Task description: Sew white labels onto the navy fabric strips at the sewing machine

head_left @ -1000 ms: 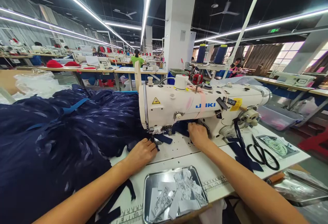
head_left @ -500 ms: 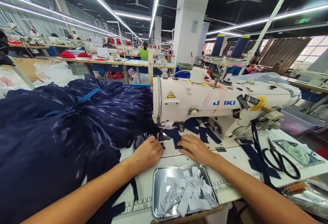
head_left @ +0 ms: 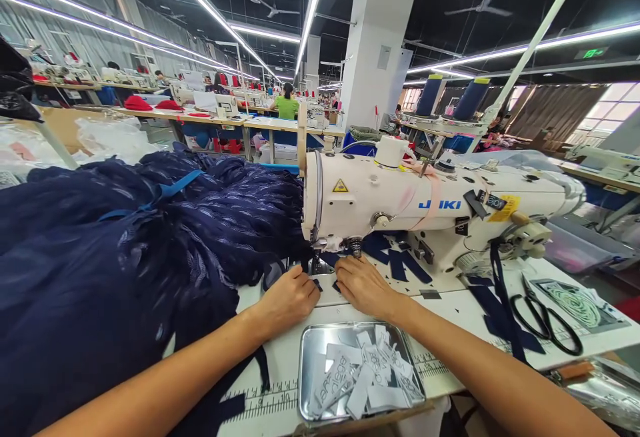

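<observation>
My left hand (head_left: 290,298) is closed in a pinch just in front of the needle area of a white sewing machine (head_left: 350,204). Dark navy fabric (head_left: 215,224) bunches beside it, and a small navy edge (head_left: 317,284) peeks past the fingertips. Across a short gap, my right hand (head_left: 369,288) curls its fingers down near the presser foot (head_left: 318,264), with a bit of navy cloth showing at the tips. The exact grip is partly hidden under the fingers. Close in front lies a metal tray (head_left: 306,370) holding white printed labels (head_left: 367,370).
Navy scraps (head_left: 397,265) lie under the machine arm. To the right are black scissors (head_left: 545,317) and a hanging navy strip (head_left: 503,290). Two thread cones (head_left: 429,96) stand behind. A person in green (head_left: 286,106) sits further back.
My right hand has shifted left and slightly away from me, closer to the left hand, covering the navy strip there. My left hand stays almost in place. The view has tilted slightly.
</observation>
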Available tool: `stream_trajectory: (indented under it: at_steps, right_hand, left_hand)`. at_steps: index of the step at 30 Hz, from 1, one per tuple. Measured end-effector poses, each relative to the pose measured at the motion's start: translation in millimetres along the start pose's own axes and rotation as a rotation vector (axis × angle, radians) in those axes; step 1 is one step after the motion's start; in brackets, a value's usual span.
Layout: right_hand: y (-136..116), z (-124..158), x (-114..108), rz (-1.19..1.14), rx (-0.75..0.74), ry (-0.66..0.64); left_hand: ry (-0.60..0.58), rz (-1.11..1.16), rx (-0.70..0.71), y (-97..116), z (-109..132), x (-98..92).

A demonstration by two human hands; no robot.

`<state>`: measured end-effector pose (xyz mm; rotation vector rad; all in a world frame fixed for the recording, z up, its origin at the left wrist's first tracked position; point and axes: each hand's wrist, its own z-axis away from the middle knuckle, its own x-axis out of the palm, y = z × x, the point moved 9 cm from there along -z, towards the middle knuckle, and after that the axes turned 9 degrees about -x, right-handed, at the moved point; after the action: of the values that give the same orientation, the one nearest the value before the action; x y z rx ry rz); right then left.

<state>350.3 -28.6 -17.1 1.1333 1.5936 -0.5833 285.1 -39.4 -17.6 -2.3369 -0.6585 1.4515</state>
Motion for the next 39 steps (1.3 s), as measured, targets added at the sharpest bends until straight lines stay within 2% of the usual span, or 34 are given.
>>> stream_trajectory:
  at_steps: [4, 8, 13, 23, 29, 33, 36, 39]
  right_hand:
    - [12, -9, 10, -0.275, 0.230, 0.036]
    - [17, -9, 13, -0.463, 0.318, 0.134]
    - [17, -8, 14, -0.532, 0.318, 0.200]
    - [11, -7, 11, -0.461, 0.267, 0.189]
    - [14, -2, 9, -0.616, 0.268, 0.196]
    - [3, 0, 4, -0.520, 0.195, 0.127]
    - [-14, -1, 6, -0.257, 0.134, 0.010]
    - [-29, -2, 11, -0.048, 0.089, -0.097]
  left_hand:
    - [0.082, 0.014, -0.041, -4, 4, -5.3]
    - [0.123, 0.023, -0.046, -6, 4, -11.0]
    - [0.150, 0.056, -0.011, -2, 2, -12.1]
    - [0.097, 0.050, 0.015, 2, -4, -4.5]
    - [0.054, 0.048, 0.013, 2, -2, -1.6]
    - [0.037, 0.050, 0.011, 3, -3, 2.1]
    - [0.002, 0.075, 0.000, 2, -5, 3.8]
    - [-0.024, 0.129, -0.055, -9, -2, -1.3]
